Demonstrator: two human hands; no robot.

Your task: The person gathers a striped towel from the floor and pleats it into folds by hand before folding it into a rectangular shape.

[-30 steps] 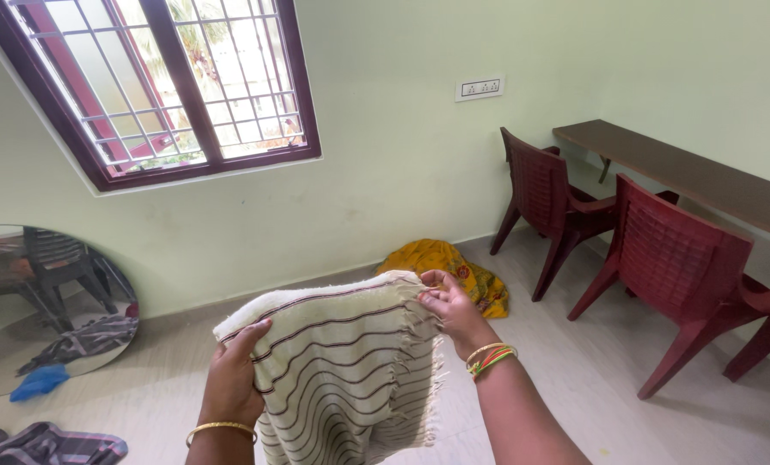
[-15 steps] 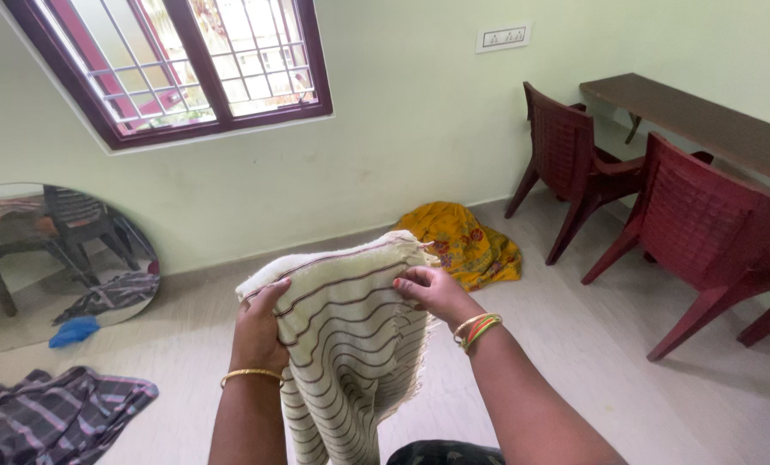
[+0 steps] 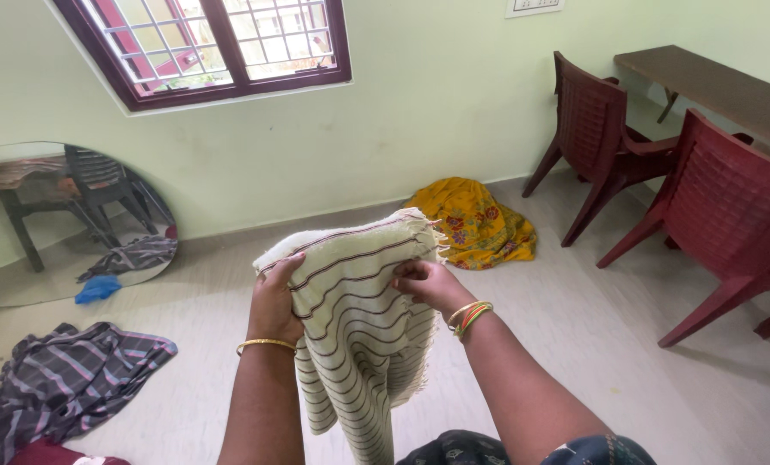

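Both hands grip the cream striped towel (image 3: pixel 359 319) at chest height, the left hand (image 3: pixel 275 303) pinching 1 top edge and the right hand (image 3: pixel 432 284) the other, so it looks roughly halved, with folding seemingly unfinished.

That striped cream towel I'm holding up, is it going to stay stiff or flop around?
Probably floppy: the striped towel drapes in soft folds below both hands. Likely light, since the left hand and right hand hold it with fingers alone.
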